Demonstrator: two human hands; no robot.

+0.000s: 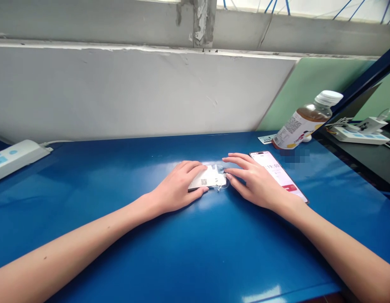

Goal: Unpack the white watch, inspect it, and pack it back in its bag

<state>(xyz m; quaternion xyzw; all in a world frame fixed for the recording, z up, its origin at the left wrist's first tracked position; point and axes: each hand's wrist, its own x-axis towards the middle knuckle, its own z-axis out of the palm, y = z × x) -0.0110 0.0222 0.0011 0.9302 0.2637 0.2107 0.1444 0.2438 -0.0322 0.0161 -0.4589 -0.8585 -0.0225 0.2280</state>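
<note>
A small flat white packet (pixel 202 182) lies on the blue table, with a square printed code on its face and crinkled clear plastic at its right end. My left hand (pixel 183 184) grips its left end, thumb along the near edge and fingers over the far edge. What is inside the packet cannot be made out. Close to the plastic end is my right hand (pixel 252 179), its fingers spread and slightly bent. The fingertips are at the plastic or just beside it; whether they touch is unclear. Partly behind this hand lies a phone (pixel 273 168) with its screen lit.
A drink bottle (pixel 303 122) with a white cap stands at the back right, beside a small card (pixel 266 139). One power strip (pixel 18 158) sits at the left edge of the blue table (pixel 188 252), another (pixel 360 134) at the far right. A white wall panel borders the back.
</note>
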